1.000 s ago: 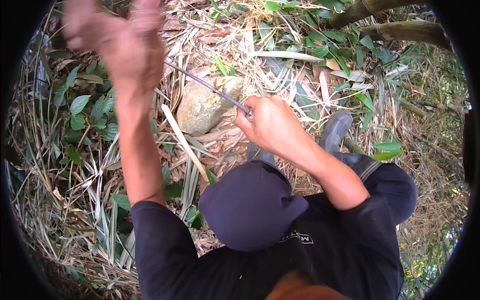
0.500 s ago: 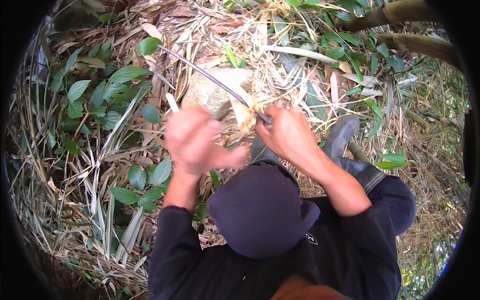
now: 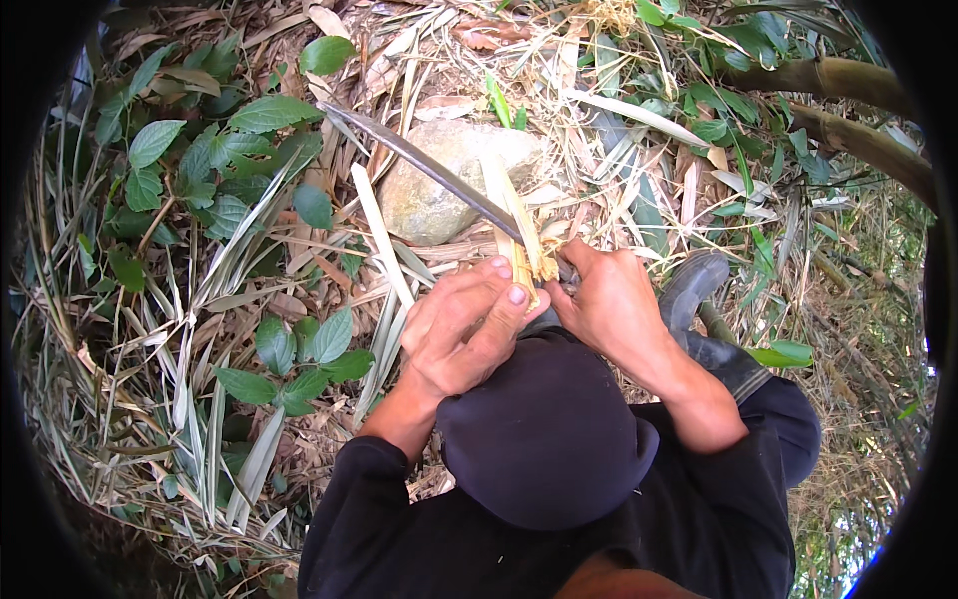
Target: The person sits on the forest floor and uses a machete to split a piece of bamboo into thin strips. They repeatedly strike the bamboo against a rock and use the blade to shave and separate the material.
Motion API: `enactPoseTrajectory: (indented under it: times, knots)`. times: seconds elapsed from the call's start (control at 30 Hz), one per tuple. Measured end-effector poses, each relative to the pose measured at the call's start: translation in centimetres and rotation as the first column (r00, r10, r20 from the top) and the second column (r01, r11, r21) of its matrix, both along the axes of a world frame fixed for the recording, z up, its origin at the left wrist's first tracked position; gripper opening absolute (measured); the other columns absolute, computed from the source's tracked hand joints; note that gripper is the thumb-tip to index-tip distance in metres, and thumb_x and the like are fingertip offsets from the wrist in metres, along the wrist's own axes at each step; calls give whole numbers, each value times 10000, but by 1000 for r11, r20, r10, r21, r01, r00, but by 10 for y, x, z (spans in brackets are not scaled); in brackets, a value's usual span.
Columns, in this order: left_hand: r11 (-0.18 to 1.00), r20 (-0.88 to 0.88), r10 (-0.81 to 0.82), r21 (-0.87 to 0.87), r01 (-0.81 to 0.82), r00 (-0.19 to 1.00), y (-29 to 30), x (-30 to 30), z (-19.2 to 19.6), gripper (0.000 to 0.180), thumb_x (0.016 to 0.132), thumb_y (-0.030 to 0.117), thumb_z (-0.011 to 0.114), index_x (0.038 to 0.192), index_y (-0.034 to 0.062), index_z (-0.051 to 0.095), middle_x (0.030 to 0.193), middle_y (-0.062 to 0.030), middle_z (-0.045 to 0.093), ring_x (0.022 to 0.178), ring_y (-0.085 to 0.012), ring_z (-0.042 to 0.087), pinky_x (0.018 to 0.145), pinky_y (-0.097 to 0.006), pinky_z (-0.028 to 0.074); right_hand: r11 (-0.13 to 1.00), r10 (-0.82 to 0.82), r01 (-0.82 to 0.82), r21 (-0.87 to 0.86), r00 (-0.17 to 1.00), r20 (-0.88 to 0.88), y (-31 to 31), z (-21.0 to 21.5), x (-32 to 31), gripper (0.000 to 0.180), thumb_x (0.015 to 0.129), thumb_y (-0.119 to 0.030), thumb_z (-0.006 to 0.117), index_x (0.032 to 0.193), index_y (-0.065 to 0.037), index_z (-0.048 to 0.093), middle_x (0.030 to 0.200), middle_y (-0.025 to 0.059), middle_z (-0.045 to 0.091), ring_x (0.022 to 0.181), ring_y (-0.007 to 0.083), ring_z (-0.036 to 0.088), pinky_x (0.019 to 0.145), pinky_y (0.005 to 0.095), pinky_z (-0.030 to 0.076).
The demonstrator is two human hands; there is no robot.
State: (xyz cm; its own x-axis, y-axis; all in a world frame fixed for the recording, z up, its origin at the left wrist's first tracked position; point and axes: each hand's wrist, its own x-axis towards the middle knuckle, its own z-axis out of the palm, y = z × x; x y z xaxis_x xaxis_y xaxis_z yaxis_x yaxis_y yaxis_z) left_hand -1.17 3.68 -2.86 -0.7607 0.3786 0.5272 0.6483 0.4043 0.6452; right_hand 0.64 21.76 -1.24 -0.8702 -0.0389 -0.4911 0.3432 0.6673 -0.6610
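The left hand (image 3: 464,324) pinches a pale split strip (image 3: 529,235) between thumb and fingers; the right hand (image 3: 611,304) is curled around the hidden grip of a long blade (image 3: 424,165), crossing the strip just beyond the left hand. A slip could cut it.

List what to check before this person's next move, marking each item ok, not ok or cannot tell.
1. Left grip on the split pale wood: ok, it holds the near end.
2. Right grip on the long blade: ok, it is closed at the near end, though the handle is mostly hidden.
3. Blade meeting the wood: ok, they cross just beyond the left grip.
4. Left grip safely clear of the edge: cannot tell, it is close by and which way the edge faces is unclear.
5. Wood resting on the rock: cannot tell, they only overlap in view.
6. Gloves: not ok, both hands are bare.
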Motion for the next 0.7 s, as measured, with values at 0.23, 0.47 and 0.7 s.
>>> enactPoseTrajectory:
  times: [0.23,0.47,0.7]
  knots:
    - [1000,-30,1,19,0,1000,0,-2,-8,330,706,82,859,981,38,682,917,-98,669,799,-257,714,619,-324,607,999,11,-12,-52,1000,-19,5,-11,-5,178,798,-146,690,869,16,676,625,246,616,621,429,641,620,485,531]
    - [999,-48,37,15,-37,998,4,0,-9,351,705,85,862,995,32,673,906,-97,668,791,-257,715,590,-314,594,956,-6,42,-290,992,125,16,-20,-12,157,801,-121,661,853,26,684,631,246,614,595,407,630,599,468,503]
    - [999,-30,40,12,-39,999,5,1,-11,379,686,82,871,1008,33,675,896,-92,670,810,-268,713,629,-325,594,994,-63,64,-86,998,18,7,-17,-3,192,754,-107,727,889,17,669,642,233,617,606,414,613,588,420,494]
